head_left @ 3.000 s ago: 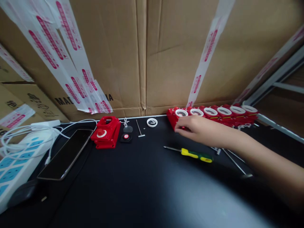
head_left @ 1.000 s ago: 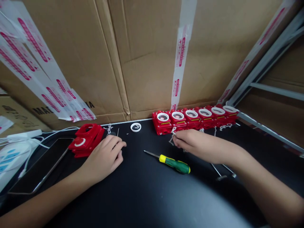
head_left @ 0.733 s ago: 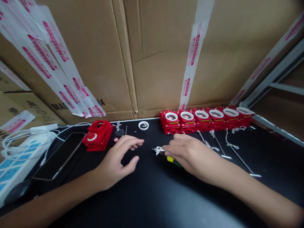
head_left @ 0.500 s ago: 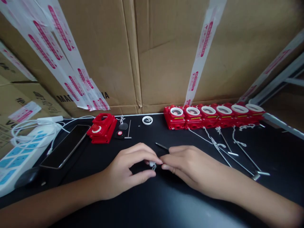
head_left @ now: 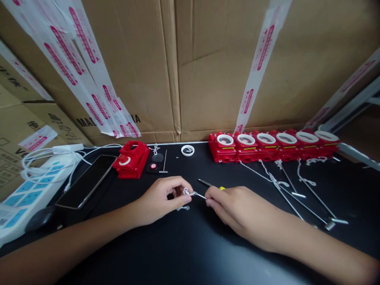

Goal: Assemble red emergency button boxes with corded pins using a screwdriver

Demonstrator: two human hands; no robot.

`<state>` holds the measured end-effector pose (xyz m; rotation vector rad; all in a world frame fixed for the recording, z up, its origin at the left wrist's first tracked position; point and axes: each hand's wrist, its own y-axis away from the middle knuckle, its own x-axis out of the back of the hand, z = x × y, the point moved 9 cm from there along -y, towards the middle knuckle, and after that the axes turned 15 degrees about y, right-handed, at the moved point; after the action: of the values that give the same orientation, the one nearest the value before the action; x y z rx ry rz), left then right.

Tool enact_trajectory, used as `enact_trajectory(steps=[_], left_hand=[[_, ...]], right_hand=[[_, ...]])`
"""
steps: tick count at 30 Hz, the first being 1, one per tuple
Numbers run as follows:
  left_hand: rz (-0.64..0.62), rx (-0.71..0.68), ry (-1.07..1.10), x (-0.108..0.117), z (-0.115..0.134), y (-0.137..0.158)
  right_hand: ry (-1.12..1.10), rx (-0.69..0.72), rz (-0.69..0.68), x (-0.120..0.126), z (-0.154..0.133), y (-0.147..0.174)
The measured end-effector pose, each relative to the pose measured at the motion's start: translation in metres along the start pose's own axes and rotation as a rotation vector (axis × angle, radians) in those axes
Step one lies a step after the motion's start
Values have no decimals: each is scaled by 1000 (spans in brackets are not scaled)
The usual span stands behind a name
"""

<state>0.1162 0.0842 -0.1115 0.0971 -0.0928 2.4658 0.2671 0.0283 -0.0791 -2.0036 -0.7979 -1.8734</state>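
Observation:
My left hand (head_left: 166, 198) pinches a knotted white cord (head_left: 186, 191) between thumb and forefinger. A loose end of the cord hangs below the fingers. My right hand (head_left: 234, 204) is closed on a thin metal rod (head_left: 202, 196), whose far end meets the cord at the left fingertips; the rest of the rod is hidden in the hand. Just behind the right hand lies a pointed tool (head_left: 204, 182) with a yellow part, most of it covered. Left of centre is a red housing (head_left: 132, 162), with a small T-shaped metal rod (head_left: 165, 162) near it.
Red boxes with white rings (head_left: 264, 152) stand in a row at the back right. Corded metal rods (head_left: 317, 200) lie before them. A white ring (head_left: 187, 150) holds small pieces. Left are a phone (head_left: 86, 182) and power strip (head_left: 32, 186). Cardboard (head_left: 204, 87) stands behind.
The hands have drawn slightly apart, so the cord and the thin rod between them now show. My left hand has tilted upward. The view has shifted a little.

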Motion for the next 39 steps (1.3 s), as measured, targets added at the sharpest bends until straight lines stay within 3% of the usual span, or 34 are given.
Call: enact_trajectory(steps=[4, 10, 16, 21, 24, 29, 35, 39], left_hand=[[15, 24, 62, -1, -4, 1], [20, 43, 147, -1, -4, 2], [35, 104, 157, 0, -13, 3], [66, 41, 59, 0, -9, 5], [115, -13, -86, 3, -3, 7], [186, -219, -358, 7, 20, 11], [65, -264, -240, 0, 22, 9], [81, -226, -151, 3, 17, 7]], right_hand=[[-75, -18, -4, -4, -1, -1], [-103, -16, 139, 8, 4, -3], [-119, -127, 220, 36, 48, 3], [-151, -105, 209, 28, 65, -3], [-155, -53, 221, 15, 62, -10], [-234, 42, 219, 4, 40, -16], [-308, 115, 276, 11, 8, -13], [-327, 131, 311, 11, 3, -14]])
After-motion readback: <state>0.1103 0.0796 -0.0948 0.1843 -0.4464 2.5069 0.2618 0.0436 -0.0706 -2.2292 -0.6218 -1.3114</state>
